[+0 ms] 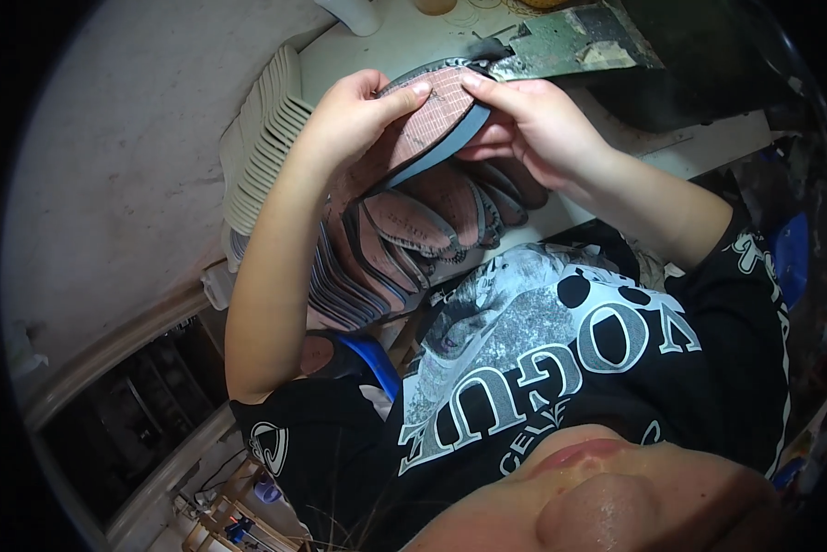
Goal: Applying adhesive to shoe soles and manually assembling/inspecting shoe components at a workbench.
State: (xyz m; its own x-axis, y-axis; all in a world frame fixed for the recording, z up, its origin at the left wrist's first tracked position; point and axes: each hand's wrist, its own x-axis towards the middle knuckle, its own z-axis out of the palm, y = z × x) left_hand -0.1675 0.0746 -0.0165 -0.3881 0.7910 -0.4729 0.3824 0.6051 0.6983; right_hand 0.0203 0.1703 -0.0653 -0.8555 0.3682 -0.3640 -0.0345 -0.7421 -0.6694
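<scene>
A pink shoe insole [439, 112] with a printed line pattern is held up between my two hands. A dark rim runs round it, and a blue-grey layer shows along its lower right side. My left hand [363, 115] grips its left side, thumb pressed on the pink face. From the right, my right hand [542, 129] pinches the far end, thumb on top and fingers underneath. Just below lie several similar pink insoles [409, 223] with dark, gathered edges. A row of more insoles [344, 285] stands closely stacked beside my left forearm.
A long stack of cream soles [262, 138] leans along the wall at the left. Close beyond my right hand is a worn green machine plate [579, 41]. The white tabletop [386, 55] stretches behind the insoles. Blue plastic [372, 359] shows below the stacked insoles.
</scene>
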